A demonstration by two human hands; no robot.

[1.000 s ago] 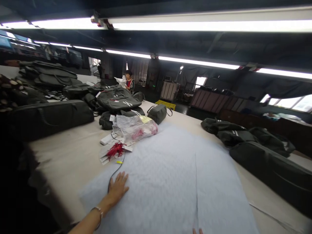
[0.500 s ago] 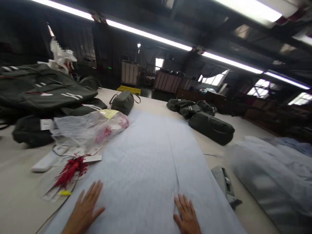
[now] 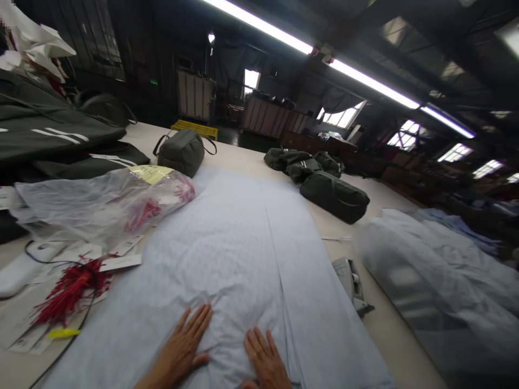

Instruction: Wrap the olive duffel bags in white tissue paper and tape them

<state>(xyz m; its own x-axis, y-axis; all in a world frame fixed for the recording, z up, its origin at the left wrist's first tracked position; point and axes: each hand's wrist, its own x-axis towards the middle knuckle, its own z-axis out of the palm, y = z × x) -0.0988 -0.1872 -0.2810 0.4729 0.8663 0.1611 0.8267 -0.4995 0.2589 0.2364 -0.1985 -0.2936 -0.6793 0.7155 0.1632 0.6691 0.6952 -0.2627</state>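
A long light-blue cloth (image 3: 227,243) lies over the table, with a lengthwise fold or edge right of its middle. My left hand (image 3: 182,343) rests flat on it near the front, fingers stretched out. Close beside it, my right hand (image 3: 265,359) also presses flat, fingers extended. Wrinkles bunch in the fabric between and ahead of the hands. On the left are a clear plastic bag (image 3: 101,200) with red strings inside, a bundle of red strings (image 3: 71,292) with white tags, and a white device (image 3: 24,270) with a dark cord.
Dark green bags (image 3: 52,124) are piled at left, and a small one (image 3: 182,151) stands at the far end. More dark bags (image 3: 334,195) lie back right. A grey metal tool (image 3: 352,286) sits by the cloth's right edge, near a plastic-covered bundle (image 3: 438,281).
My hands have come closer together on the cloth, and wrinkles have formed around them. The view has turned, so most things appear farther left.
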